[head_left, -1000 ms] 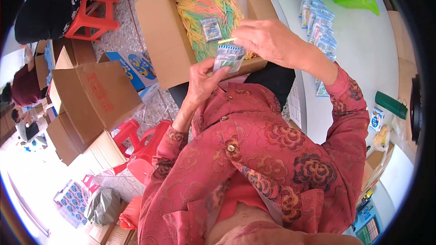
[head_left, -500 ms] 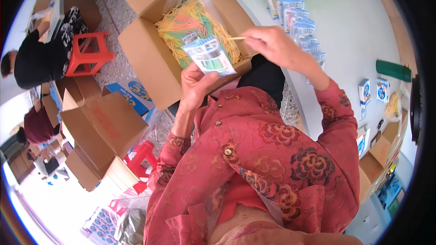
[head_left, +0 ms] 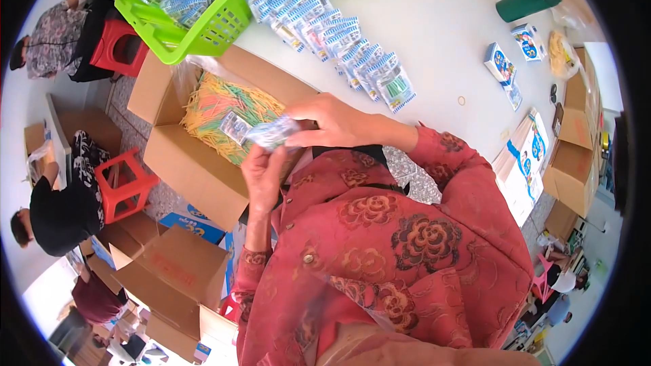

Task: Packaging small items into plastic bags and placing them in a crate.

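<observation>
My left hand (head_left: 263,175) pinches the lower edge of a small clear packet (head_left: 271,133) with blue-and-white print, which is blurred. At its right side my right hand (head_left: 332,120) is closed, thumb and fingertips on the packet. Both hands are over the near edge of an open cardboard box (head_left: 196,177). Inside lies a heap of thin yellow, green and pink strips (head_left: 220,105). Another small packet (head_left: 235,127) rests on the strips. Whether my right fingers also hold a strip is hidden.
On the white table (head_left: 434,34) a row of overlapping packets (head_left: 339,41) runs beside a green basket (head_left: 227,24) full of packets. Farther right are a dark green bottle (head_left: 529,1) and small boxes (head_left: 500,66). Cartons (head_left: 173,264), red stools (head_left: 124,183) and seated people are at left.
The view has shifted, bringing the basket and more table into sight. My right hand, earlier holding a thin yellow strip apart from the packet, has come in to the packet, which is now tilted.
</observation>
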`<move>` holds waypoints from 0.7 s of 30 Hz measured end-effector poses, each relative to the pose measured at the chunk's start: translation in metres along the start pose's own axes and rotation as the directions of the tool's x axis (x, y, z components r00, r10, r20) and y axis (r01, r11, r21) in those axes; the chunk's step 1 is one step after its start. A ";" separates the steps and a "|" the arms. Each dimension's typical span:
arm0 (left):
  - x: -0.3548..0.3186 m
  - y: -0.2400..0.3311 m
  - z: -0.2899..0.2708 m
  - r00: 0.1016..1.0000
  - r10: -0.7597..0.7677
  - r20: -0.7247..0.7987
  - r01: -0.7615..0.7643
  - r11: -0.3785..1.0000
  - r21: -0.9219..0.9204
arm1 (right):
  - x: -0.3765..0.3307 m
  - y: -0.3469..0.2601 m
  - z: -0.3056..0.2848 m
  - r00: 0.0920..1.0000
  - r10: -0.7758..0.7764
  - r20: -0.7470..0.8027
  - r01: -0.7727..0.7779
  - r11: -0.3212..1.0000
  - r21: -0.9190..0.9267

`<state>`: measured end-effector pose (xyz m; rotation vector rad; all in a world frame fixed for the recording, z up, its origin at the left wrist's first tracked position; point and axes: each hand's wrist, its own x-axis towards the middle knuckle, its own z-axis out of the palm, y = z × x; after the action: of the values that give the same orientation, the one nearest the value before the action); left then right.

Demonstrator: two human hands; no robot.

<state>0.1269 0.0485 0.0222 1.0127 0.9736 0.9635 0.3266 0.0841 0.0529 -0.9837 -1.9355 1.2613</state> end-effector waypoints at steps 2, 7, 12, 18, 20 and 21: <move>0.007 -0.001 0.030 0.993 0.000 0.118 -0.005 0.999 0.040 | -0.024 0.008 -0.006 0.986 0.035 -0.164 -0.033 0.999 0.014; 0.025 -0.012 0.071 0.921 0.103 0.376 -0.256 0.886 0.386 | -0.089 0.012 -0.056 0.951 0.198 -0.239 -0.221 0.972 -0.074; 0.045 -0.027 0.102 0.932 0.160 0.325 -0.304 0.834 0.460 | -0.119 0.028 -0.091 0.903 0.321 -0.287 -0.363 0.926 -0.104; 0.065 -0.032 0.114 0.970 0.173 0.170 -0.237 0.824 0.515 | -0.117 0.058 -0.098 0.894 0.080 -0.440 -0.220 0.935 -0.277; 0.072 -0.031 0.119 0.992 0.102 0.071 -0.123 0.900 0.418 | -0.115 0.068 -0.096 0.874 0.160 -0.459 -0.224 0.970 -0.089; 0.076 -0.032 0.120 0.992 0.107 0.063 -0.124 0.898 0.422 | -0.114 0.071 -0.093 0.878 0.153 -0.453 -0.215 0.973 -0.088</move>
<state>0.2670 0.0859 0.0050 1.4649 1.1293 0.8399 0.4801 0.0512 0.0085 -1.4188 -1.6088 0.9033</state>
